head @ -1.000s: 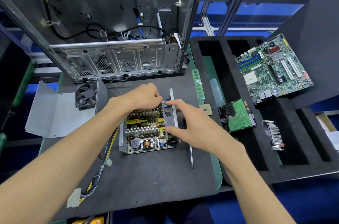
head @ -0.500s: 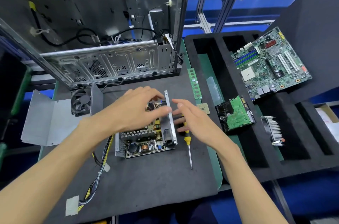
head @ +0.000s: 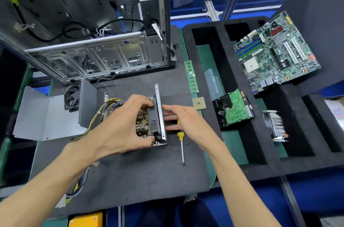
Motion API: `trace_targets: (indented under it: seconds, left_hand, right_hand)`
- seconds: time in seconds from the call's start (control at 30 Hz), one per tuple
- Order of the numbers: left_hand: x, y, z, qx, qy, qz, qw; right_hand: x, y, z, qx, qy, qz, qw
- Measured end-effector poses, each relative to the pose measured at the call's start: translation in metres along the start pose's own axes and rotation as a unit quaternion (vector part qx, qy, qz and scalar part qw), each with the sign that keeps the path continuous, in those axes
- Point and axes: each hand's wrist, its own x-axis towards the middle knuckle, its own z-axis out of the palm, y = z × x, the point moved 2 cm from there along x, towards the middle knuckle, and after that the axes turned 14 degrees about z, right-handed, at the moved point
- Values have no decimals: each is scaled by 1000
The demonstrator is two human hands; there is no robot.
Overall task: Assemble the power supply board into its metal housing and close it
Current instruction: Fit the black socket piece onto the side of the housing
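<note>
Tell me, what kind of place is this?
Probably a computer assembly or repair workbench. An open desktop case stands at the back, a motherboard and hard drive rest on a black foam tray, and a screwdriver lies on the dark mat.

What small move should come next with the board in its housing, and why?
Probably press the board down flat into the housing. The left hand lies curled over the board at the wall; the right hand is open beside that wall, fingers straight. The cover lies apart at the left and the screwdriver lies untouched, so closing looks premature.
</note>
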Motion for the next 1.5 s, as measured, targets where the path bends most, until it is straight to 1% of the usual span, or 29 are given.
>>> trace_targets:
  seconds: [0.1,0.2,0.47,0.6,0.73,0.8,0.9,0.97,1.0,1.1,1.2,1.27,1.33,1.4,1.5]
  left_hand:
    - [0,1,4,-95,37,2,995]
    - [-4,2,9,-139,46,-9,989]
    - [-6,0,2,-55,12,-42,998]
    - [-4,5,7,-28,-11,-57,998]
    - [2,12,6,63,-33,-53,996]
    - [4,11,4,23,-16,-57,998]
    - [5,7,6,-87,12,-82,993]
    - [5,5,6,-120,16,-94,988]
    - [5,4,6,-109,12,-94,989]
    - [4,4,2,-18,-1,-76,997]
    - [2,10,2,1,7,-63,998]
    - [1,15,-2,-32,39,-57,997]
    - [0,19,-11,-95,80,-58,991]
    - [-2,22,-21,-175,99,-85,976]
    - [-2,15,-27,-275,101,-147,945]
  right_hand:
    - [4,2,-2,5,-10,4,1000]
    - [6,2,-6,8,-31,9,999]
    - [8,2,-8,-4,-59,9,998]
    - [6,7,-9,-62,-58,-25,996]
    - [6,9,-9,-81,-53,-50,994]
    - [8,8,-10,-80,-59,-50,994]
    - [12,8,-11,-71,-63,-44,994]
    - [13,9,-11,-71,-60,-42,995]
    - [13,9,-11,-72,-58,-42,995]
    - [13,9,-12,-80,-55,-43,994]
    - [14,9,-13,-73,-61,-45,995]
    - [15,9,-14,-62,-70,-47,995]
    - [16,8,-14,-62,-73,-51,994]
    - [16,7,-13,-64,-71,-54,994]
    - [16,4,-13,-70,-59,-56,994]
